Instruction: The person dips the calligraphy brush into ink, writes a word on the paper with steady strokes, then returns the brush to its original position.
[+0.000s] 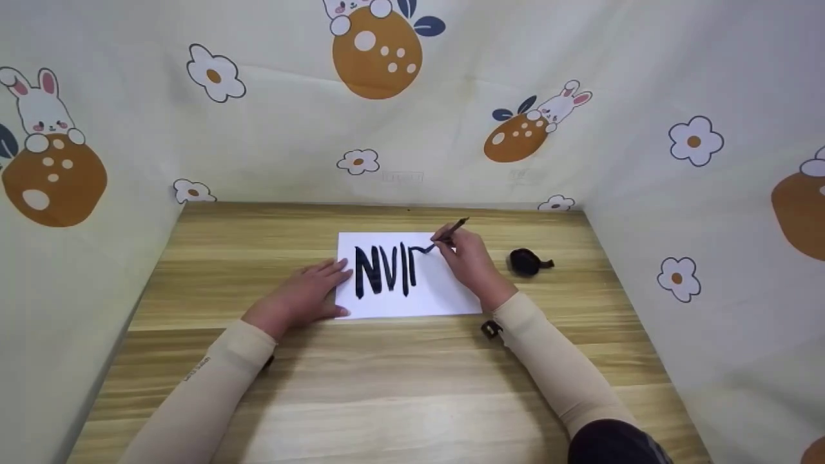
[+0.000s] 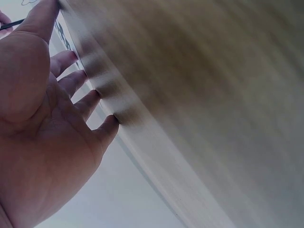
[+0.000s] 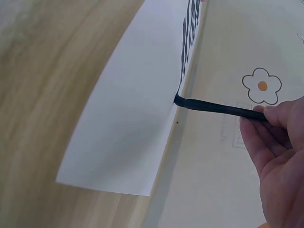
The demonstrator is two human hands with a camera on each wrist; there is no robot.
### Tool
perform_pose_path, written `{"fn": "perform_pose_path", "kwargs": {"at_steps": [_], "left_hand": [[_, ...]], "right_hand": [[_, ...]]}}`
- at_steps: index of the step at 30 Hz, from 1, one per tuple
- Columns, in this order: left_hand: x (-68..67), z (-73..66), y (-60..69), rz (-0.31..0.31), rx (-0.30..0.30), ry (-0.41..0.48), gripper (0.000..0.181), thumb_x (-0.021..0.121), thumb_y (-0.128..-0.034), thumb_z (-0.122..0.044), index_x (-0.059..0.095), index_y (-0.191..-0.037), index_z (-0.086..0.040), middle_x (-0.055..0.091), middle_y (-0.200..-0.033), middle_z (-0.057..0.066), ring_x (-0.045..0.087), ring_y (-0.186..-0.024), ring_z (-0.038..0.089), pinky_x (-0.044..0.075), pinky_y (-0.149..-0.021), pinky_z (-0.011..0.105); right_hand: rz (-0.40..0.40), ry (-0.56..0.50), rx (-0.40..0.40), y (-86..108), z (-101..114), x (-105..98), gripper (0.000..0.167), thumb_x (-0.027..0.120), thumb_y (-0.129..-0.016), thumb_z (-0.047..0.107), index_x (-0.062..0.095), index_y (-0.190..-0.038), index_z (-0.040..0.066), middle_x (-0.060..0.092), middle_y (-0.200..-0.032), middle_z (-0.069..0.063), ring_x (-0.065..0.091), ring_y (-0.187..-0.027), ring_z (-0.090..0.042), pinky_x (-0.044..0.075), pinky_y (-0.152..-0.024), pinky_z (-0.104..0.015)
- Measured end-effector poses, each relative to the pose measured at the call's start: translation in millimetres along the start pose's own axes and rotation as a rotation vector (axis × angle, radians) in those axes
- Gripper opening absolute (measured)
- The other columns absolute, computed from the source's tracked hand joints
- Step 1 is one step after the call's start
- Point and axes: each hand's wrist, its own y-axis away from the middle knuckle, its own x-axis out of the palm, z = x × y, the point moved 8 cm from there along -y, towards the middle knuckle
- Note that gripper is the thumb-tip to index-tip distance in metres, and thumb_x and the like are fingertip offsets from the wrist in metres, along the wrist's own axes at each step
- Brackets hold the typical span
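A sheet of white paper (image 1: 451, 293) lies on the wooden table, with thick black strokes (image 1: 390, 267) reading "NVI" and a further part-formed letter. My right hand (image 1: 474, 261) pinches a slim dark brush (image 3: 213, 106) between thumb and fingers. The bent tip of the brush touches the paper at the end of a curved stroke, near the upper edge. On the paper's left side rests my left hand (image 1: 306, 293), fingers spread and fairly straight, fingertips at the edge. In the left wrist view, the palm of the left hand (image 2: 52, 128) shows nothing held.
Right of the paper stands a small round black dish (image 1: 524, 262) with a short handle. A small black device (image 1: 492, 330) sits at the right wrist. Patterned cloth walls (image 1: 451, 129) with rabbits, oranges and flowers enclose the table (image 1: 387, 399) at back and sides.
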Motion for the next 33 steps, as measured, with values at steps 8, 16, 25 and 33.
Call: {"fn": "perform_pose_path", "kwargs": {"at_steps": [8, 16, 25, 33], "left_hand": [[2.0, 1.8, -1.0, -0.003, 0.005, -0.016, 0.086, 0.076, -0.1037, -0.049, 0.044, -0.168, -0.003, 0.031, -0.179, 0.019, 0.029, -0.163, 0.049, 0.026, -0.127, 0.073], [1.7, 2.8, -1.2, -0.003, 0.003, -0.003, 0.086, 0.076, -0.1036, -0.049, 0.043, -0.169, -0.003, 0.030, -0.179, 0.019, 0.027, -0.164, 0.049, 0.024, -0.128, 0.073], [2.0, 2.1, -1.6, 0.004, -0.001, -0.023, 0.086, 0.076, -0.1038, -0.050, 0.043, -0.169, -0.004, 0.030, -0.179, 0.019, 0.028, -0.163, 0.049, 0.026, -0.128, 0.072], [0.1, 0.5, 0.1, 0.009, -0.002, -0.016, 0.086, 0.075, -0.1043, -0.049, 0.043, -0.169, -0.003, 0.030, -0.179, 0.019, 0.027, -0.164, 0.048, 0.026, -0.128, 0.071]], "right_hand": [[0.005, 0.033, -0.011, 2.6, 2, -3, 0.006, 0.074, -0.105, 0.003, 0.077, -0.110, 0.000, 0.080, -0.107, -0.014, 0.080, -0.102, -0.028, 0.065, -0.093, -0.041], [-0.002, 0.025, -0.030, 6.2, 3, -5, 0.006, 0.075, -0.103, 0.001, 0.076, -0.109, -0.001, 0.081, -0.106, -0.014, 0.080, -0.101, -0.028, 0.065, -0.092, -0.040], [0.021, 0.039, -0.026, 9.0, 9, -4, 0.005, 0.076, -0.103, 0.001, 0.075, -0.108, -0.001, 0.082, -0.104, -0.015, 0.081, -0.100, -0.031, 0.065, -0.092, -0.044], [0.049, 0.018, 0.000, 9.6, 16, -1, 0.004, 0.076, -0.102, -0.002, 0.074, -0.103, 0.000, 0.082, -0.101, -0.014, 0.081, -0.098, -0.030, 0.066, -0.090, -0.043]]}}
